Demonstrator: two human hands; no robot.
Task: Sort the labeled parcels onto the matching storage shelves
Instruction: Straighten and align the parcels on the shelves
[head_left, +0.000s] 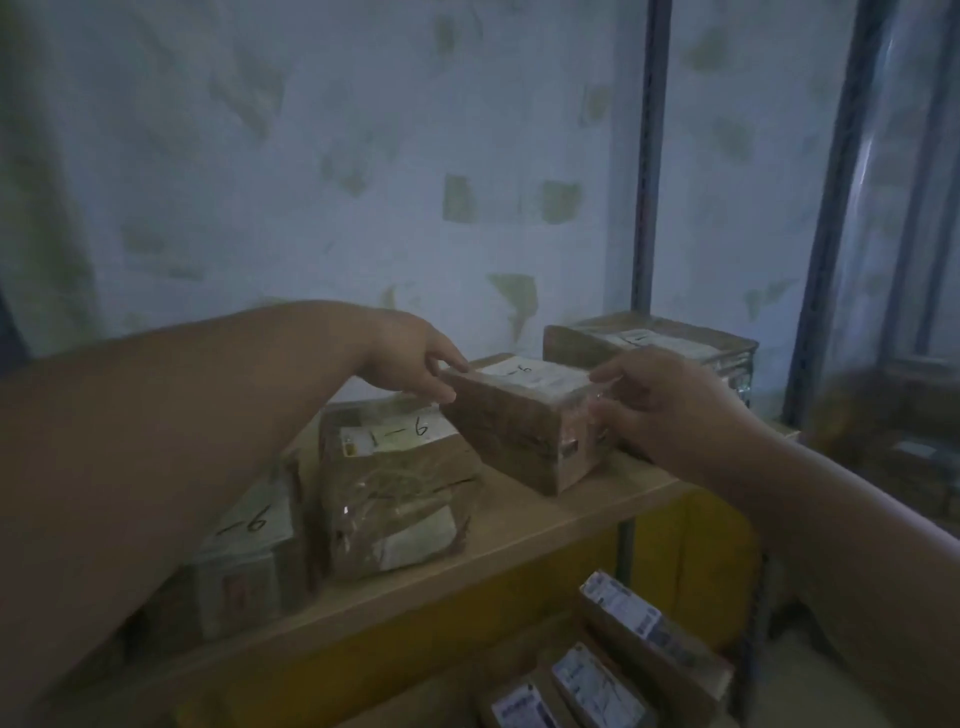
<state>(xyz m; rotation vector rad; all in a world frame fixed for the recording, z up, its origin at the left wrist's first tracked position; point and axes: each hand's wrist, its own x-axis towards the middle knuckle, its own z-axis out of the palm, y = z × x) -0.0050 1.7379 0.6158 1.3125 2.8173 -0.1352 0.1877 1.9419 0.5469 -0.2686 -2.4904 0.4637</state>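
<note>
A brown cardboard parcel (519, 421) with a white label marked "6" sits on the wooden shelf board (524, 525). My left hand (410, 358) touches its upper left edge with extended fingers. My right hand (660, 400) grips its right end, fingers curled around the taped side. To the left stand two more taped parcels: one marked "1-6" (395, 488) and one marked "-6" (249, 561), partly hidden by my left forearm. Another parcel (654, 343) lies behind at the right.
Blue metal shelf posts (647, 156) rise at the right. Behind the shelf is a white wall with peeling patches. On a lower level, several labeled parcels (623, 660) stand on edge. A dark blurred stack sits at far right (893, 441).
</note>
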